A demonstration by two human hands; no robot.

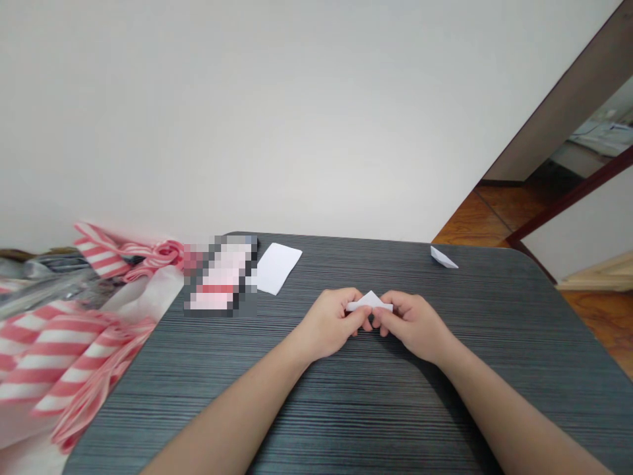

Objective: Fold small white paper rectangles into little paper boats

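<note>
A small folded white paper piece, shaped like a low triangle, is held between both hands just above the dark striped table. My left hand pinches its left end with curled fingers. My right hand pinches its right end the same way. Both forearms reach in from the bottom edge.
A flat white paper sheet lies at the back left of the table. A small folded white paper shape sits near the far right corner. Red-and-white striped plastic bags pile along the left edge. A blurred-out object lies beside the sheet.
</note>
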